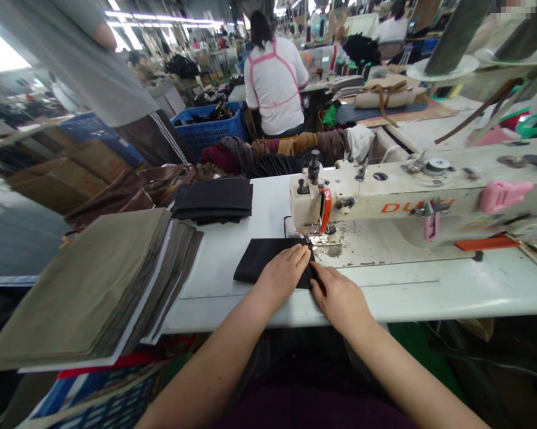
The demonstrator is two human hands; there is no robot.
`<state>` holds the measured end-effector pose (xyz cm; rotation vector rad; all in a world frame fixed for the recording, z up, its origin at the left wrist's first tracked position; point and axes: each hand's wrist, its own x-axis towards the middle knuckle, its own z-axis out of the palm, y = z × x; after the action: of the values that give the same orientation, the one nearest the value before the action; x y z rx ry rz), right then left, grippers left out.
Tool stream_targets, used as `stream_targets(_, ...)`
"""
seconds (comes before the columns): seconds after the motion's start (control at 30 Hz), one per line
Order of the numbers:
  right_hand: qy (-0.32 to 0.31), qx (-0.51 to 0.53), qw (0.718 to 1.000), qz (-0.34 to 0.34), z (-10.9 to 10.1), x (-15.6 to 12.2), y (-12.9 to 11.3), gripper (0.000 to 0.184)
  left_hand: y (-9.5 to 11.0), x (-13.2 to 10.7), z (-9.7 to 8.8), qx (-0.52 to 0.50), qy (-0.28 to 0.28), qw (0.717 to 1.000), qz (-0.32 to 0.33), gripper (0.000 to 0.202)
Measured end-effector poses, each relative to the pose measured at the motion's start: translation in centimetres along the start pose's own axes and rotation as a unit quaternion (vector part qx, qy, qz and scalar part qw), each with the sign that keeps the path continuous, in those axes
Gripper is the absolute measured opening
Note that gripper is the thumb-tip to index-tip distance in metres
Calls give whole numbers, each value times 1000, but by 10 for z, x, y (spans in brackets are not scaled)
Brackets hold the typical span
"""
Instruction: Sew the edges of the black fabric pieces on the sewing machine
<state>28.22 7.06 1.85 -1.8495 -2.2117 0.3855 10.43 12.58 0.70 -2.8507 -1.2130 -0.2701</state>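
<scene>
A folded black fabric piece (261, 257) lies on the white sewing table, its far right corner by the presser foot (315, 237) of the sewing machine (362, 202). My left hand (282, 271) rests flat on top of this fabric, fingers stretched toward the needle area. At the fabric's right edge, my right hand (342, 298) has its thumb and forefinger closed on the border. The underside of the fabric and the needle tip are hidden.
Left of the machine sits a stack of black fabric pieces (214, 198). A tall pile of olive-grey panels (84, 280) stands nearer on the left. Beyond are a blue crate (212, 128), a seated person (275, 83) and a standing person (111, 77). Thread cones (458, 36) stand at upper right.
</scene>
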Motion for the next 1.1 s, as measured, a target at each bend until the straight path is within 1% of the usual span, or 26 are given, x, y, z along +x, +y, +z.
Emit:
stream_targets(0.1,3,2,1000,5,0,3,0,44,2,-8,1,1,17,1000,21,40)
stream_targets(0.27,14,8,1000,6,1,10,1,43,5,-25,1,-31,46,997,55,35)
stream_targets(0.4,28,0,1000,-3,4,13,2,43,2,-29,3,-42,41,997,54,37)
stream_targets(0.53,44,-18,998,-31,8,13,5,43,-3,-24,4,-45,32,998,35,40)
stream_targets(0.67,58,-44,995,-66,11,13,9,44,-10,-16,8,-50,40,998,22,42)
stream_targets(0.77,66,-72,992,-78,11,15,10,46,-18,-10,12,-59,48,997,17,43)
stream_targets(0.93,65,-100,990,-69,11,22,8,51,-33,2,16,-73,46,996,12,44)
stream_targets(1.1,67,-107,991,-52,13,27,8,56,-42,15,15,-86,41,995,-8,41)
